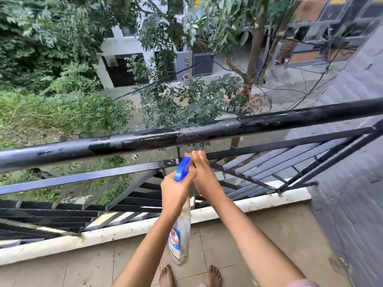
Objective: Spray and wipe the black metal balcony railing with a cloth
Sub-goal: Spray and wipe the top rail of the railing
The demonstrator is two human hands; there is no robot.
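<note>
Left hand (176, 192) wrapped tight round the neck of a clear plastic spray bottle (180, 235), blue trigger head (182, 168) up, labelled body hanging down. Right hand (204, 176) flat, fingers straight, against the head's right side, holding nothing. Both just below the black round metal top rail (145, 139), which has wet streaks. Bare feet (214, 275) on beige floor tiles (238, 241).

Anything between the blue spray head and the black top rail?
Only possibly the right hand: its straight fingers lie beside the tip of the blue plastic spray head on the clear bottle the left hand grips. Whether they cover the nozzle is unclear. Otherwise open air up to the round black metal top rail.
</note>
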